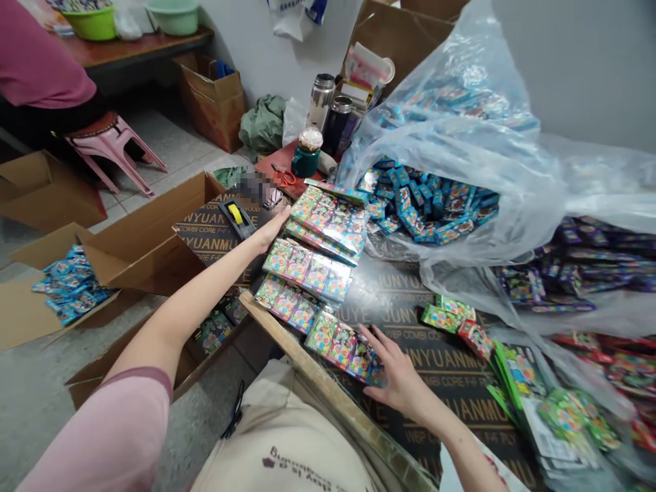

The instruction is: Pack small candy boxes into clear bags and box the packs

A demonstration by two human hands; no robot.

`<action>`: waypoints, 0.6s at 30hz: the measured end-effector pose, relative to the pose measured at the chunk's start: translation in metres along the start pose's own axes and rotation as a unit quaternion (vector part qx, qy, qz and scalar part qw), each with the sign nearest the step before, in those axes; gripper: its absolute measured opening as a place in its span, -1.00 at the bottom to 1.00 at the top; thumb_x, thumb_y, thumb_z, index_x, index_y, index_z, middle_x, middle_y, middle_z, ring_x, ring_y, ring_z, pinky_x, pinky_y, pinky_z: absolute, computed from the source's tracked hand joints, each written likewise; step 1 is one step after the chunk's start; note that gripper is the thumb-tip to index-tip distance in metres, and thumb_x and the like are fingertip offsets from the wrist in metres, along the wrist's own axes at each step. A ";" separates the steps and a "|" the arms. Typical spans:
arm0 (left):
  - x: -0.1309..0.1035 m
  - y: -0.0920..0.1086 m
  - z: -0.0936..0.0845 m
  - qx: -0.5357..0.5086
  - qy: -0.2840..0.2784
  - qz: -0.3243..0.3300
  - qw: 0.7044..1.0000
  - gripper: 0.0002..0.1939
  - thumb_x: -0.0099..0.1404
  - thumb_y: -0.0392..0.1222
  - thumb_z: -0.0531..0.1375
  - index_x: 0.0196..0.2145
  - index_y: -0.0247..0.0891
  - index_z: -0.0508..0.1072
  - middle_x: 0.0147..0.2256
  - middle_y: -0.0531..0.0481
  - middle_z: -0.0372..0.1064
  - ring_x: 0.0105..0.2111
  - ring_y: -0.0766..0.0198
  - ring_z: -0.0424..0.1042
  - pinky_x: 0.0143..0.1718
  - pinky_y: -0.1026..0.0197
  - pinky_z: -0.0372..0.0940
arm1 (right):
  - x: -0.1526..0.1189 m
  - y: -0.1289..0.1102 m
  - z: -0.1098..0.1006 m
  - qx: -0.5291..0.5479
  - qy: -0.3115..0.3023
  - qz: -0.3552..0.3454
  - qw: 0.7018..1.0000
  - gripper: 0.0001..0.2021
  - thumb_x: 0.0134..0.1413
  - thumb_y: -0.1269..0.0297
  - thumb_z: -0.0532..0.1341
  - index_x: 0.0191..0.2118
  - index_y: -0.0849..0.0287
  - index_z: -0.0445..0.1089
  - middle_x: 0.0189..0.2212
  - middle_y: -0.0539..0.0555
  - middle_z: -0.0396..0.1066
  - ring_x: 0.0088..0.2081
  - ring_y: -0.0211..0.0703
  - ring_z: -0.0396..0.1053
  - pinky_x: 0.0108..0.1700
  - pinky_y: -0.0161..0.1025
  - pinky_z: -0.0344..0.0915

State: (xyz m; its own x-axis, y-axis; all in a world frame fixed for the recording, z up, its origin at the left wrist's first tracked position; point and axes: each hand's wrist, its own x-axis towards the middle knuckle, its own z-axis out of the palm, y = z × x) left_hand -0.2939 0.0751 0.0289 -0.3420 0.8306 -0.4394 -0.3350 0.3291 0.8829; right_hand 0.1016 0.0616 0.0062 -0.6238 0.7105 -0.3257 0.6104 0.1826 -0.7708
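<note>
Several clear-wrapped packs of small colourful boxes lie in an overlapping row along the near edge of the dark board table. My left hand [274,229] is against the left side of the far packs [328,215]; its fingertips are largely hidden there. At the near end of the row, my right hand [397,369] spans the right end of the nearest pack [341,345], thumb on the near side and fingers on the far side. Between the two lie more wrapped packs [307,268]. Right of my right hand are loose green and red small packets [451,314].
A large clear bag [461,130] spills blue packets [420,205] at the back. Purple packets [558,260] lie at right. A tape dispenser [236,215], scissors [283,175] and a green mug [306,160] sit far left. Open cardboard boxes [148,239] stand left; a person sits beyond.
</note>
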 end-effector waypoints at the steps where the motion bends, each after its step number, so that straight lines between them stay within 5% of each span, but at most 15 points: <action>1: -0.003 0.004 0.000 0.003 -0.011 -0.006 1.000 -0.31 0.28 0.36 -0.04 -0.01 -0.30 0.45 -0.12 -0.21 0.51 -0.01 -0.10 0.44 0.01 -0.06 0.32 | -0.005 0.004 0.004 -0.066 -0.006 -0.030 0.997 -0.16 -0.43 0.41 0.39 0.16 -0.11 0.32 0.16 0.21 0.26 0.19 0.34 0.15 0.19 0.35 -0.03; 4: -0.029 0.003 -0.013 0.059 0.025 0.075 0.995 -0.32 0.29 0.31 0.01 0.17 -0.21 0.30 0.13 -0.15 0.34 0.20 -0.05 0.24 0.21 -0.08 0.13 | -0.015 0.010 0.009 -0.184 0.010 -0.154 0.971 -0.24 -0.22 0.39 0.25 0.24 0.03 0.23 0.05 0.25 0.28 0.07 0.20 0.26 0.08 0.20 0.21; 7: -0.074 -0.022 -0.035 0.118 0.050 0.173 0.977 -0.22 0.21 0.20 0.19 0.28 -0.13 0.12 0.29 -0.12 0.08 0.30 -0.01 0.04 0.30 -0.07 -0.05 | -0.017 -0.004 0.013 -0.180 0.051 -0.239 0.953 -0.27 -0.13 0.36 0.22 0.26 0.04 0.17 0.09 0.24 0.19 0.08 0.13 0.23 0.07 0.07 0.26; 12: -0.129 -0.087 -0.045 0.094 0.134 0.163 0.973 -0.22 0.27 0.25 0.08 0.32 -0.14 0.01 0.26 -0.22 0.11 0.25 0.01 0.16 0.28 -0.09 0.00 | 0.005 -0.046 0.043 -0.169 0.043 -0.329 0.928 -0.22 -0.14 0.31 0.25 0.29 0.01 0.11 0.14 0.23 0.13 0.13 0.18 0.17 0.10 0.13 0.18; 15: -0.138 -0.114 -0.034 0.136 0.168 0.163 0.963 -0.10 0.22 0.25 0.15 0.35 -0.15 -0.10 0.29 -0.28 0.03 0.26 -0.03 0.13 0.27 -0.09 0.01 | 0.019 -0.053 0.069 -0.178 0.099 -0.312 0.928 -0.34 -0.03 0.24 0.26 0.26 -0.01 0.18 0.19 0.26 0.10 0.18 0.24 0.12 0.14 0.21 0.08; 18: -0.139 -0.127 -0.025 0.249 0.174 0.169 0.938 0.11 0.05 0.17 0.34 0.36 -0.17 -0.17 0.31 -0.32 -0.04 0.29 -0.09 0.04 0.28 -0.12 -0.03 | 0.014 -0.049 0.092 -0.103 0.191 -0.204 0.955 -0.34 0.09 0.07 0.24 0.29 -0.02 0.09 0.33 0.24 -0.09 0.30 0.25 -0.06 0.24 0.25 -0.06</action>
State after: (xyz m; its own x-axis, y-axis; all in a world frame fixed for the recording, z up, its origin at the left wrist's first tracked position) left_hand -0.2259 -0.0936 -0.0265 -0.6488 0.7576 -0.0710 0.2662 0.3134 0.9115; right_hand 0.0181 0.0000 -0.0109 -0.6306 0.7404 0.2328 0.4623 0.5992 -0.6537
